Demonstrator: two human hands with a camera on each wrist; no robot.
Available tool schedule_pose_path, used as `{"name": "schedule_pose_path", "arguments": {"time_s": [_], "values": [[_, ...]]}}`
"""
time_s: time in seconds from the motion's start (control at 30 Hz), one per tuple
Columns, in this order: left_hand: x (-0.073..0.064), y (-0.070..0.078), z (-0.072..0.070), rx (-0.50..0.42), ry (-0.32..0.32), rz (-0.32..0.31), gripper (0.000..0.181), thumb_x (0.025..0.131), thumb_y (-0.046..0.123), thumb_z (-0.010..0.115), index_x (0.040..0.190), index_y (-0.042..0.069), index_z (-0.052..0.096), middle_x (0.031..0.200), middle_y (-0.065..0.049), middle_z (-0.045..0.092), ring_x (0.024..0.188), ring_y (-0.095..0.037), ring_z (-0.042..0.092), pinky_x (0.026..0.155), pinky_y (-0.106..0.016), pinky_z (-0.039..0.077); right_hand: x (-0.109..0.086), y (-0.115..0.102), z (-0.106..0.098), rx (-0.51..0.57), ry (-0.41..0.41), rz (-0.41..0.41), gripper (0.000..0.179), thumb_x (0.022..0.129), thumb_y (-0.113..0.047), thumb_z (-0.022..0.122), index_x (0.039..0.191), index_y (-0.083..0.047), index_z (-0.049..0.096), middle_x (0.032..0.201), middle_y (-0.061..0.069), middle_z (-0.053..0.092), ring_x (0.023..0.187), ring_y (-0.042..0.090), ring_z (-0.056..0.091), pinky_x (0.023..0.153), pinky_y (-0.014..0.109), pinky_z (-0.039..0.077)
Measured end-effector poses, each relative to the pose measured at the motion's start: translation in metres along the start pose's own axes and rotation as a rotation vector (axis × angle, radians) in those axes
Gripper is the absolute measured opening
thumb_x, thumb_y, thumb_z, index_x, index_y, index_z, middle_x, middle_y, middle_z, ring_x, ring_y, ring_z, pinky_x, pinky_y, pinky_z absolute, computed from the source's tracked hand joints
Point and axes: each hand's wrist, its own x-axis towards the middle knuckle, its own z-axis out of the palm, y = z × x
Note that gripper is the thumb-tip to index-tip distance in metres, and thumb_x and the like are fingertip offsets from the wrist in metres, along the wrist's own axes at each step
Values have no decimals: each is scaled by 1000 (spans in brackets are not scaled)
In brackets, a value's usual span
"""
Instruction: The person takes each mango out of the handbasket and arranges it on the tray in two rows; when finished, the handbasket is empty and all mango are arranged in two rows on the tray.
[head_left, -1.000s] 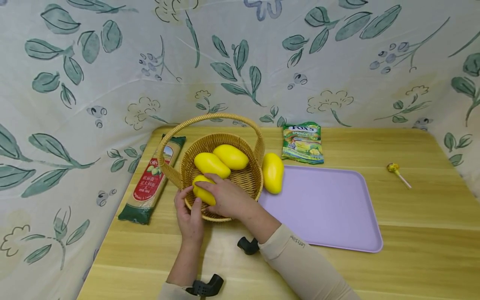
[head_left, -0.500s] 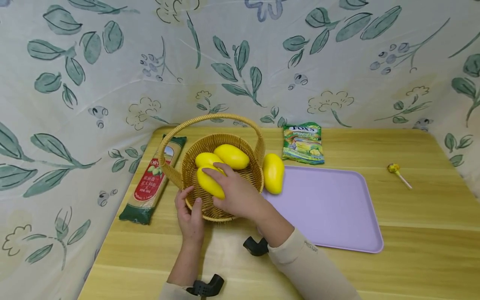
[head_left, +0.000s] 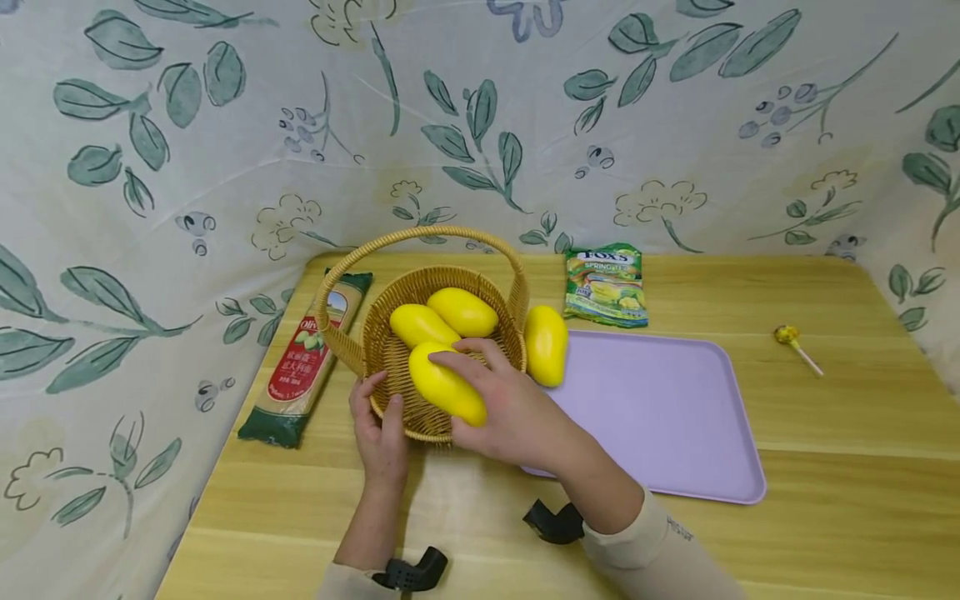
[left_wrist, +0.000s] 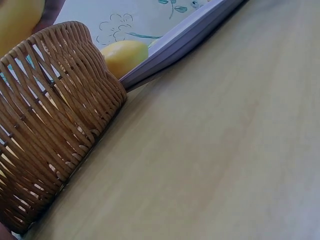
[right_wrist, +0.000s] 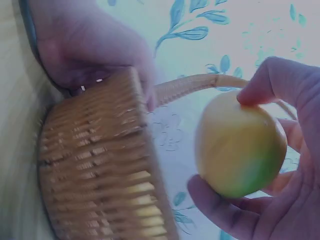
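My right hand point(head_left: 517, 417) holds a yellow mango point(head_left: 446, 385) between thumb and fingers, over the front of the wicker basket point(head_left: 378, 337). In the right wrist view this mango point(right_wrist: 240, 145) shows a greenish patch and hangs apart from the basket wall point(right_wrist: 95, 160). My left hand point(head_left: 380, 437) grips the basket's near left rim, its thumb over the edge. Two more yellow mangoes, one at the left point(head_left: 422, 323) and one behind it point(head_left: 462, 312), lie inside. Outside, another mango point(head_left: 546, 346) rests against the basket's right side.
A lilac tray point(head_left: 652, 417) lies right of the basket. Behind it is a green candy bag point(head_left: 606, 286), and farther right a lollipop point(head_left: 789, 337). A spaghetti packet point(head_left: 303, 362) lies left. The basket's tall handle point(head_left: 427, 233) arches over it; a patterned cloth point(head_left: 480, 125) hangs behind.
The right hand has lifted the front mango from the basket's near left side and carried it right and toward me. The left hand stays at the rim.
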Motion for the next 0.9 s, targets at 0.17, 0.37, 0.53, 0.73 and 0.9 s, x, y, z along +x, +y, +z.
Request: {"name": "schedule_pose_path", "arguments": {"time_s": [0.17, 0.37, 0.53, 0.73, 0.9], "values": [[-1, 1, 0, -3, 13, -9, 38, 97, 3, 52, 134, -4, 49, 163, -14, 26, 157, -31, 10, 128, -54, 4, -18, 5, -16, 48, -21, 0, 71, 82, -20, 74, 147, -34, 50, 148, -6, 44, 111, 11, 59, 89, 31, 54], [-1, 1, 0, -23, 15, -15, 38, 96, 2, 52, 133, -6, 49, 162, -14, 26, 158, -31, 9, 129, -53, 3, -38, 14, -35, 93, -68, 15, 77, 79, -14, 72, 149, -35, 47, 148, -9, 43, 116, 10, 56, 95, 35, 52], [-1, 1, 0, -45, 7, -18, 38, 97, 2, 51, 133, -5, 49, 164, -14, 24, 158, -31, 9, 129, -53, 3, -53, 25, -49, 101, -93, 40, 77, 79, -12, 69, 148, -38, 47, 148, -11, 44, 118, 11, 55, 96, 35, 51], [0, 2, -1, -41, 2, -14, 36, 97, 3, 51, 133, -2, 50, 165, -14, 22, 158, -32, 6, 129, -54, 1, -63, 52, -65, 82, -122, 42, 78, 75, -8, 67, 146, -34, 49, 136, -9, 53, 107, 12, 53, 88, 32, 48], [-1, 2, -1, -43, -3, -32, 37, 98, 4, 51, 134, -1, 50, 167, -12, 19, 158, -32, 4, 129, -54, 1, -66, 81, -80, 61, -62, 140, 67, 82, -8, 63, 145, -27, 50, 125, 1, 59, 94, 17, 53, 79, 34, 47]]}}
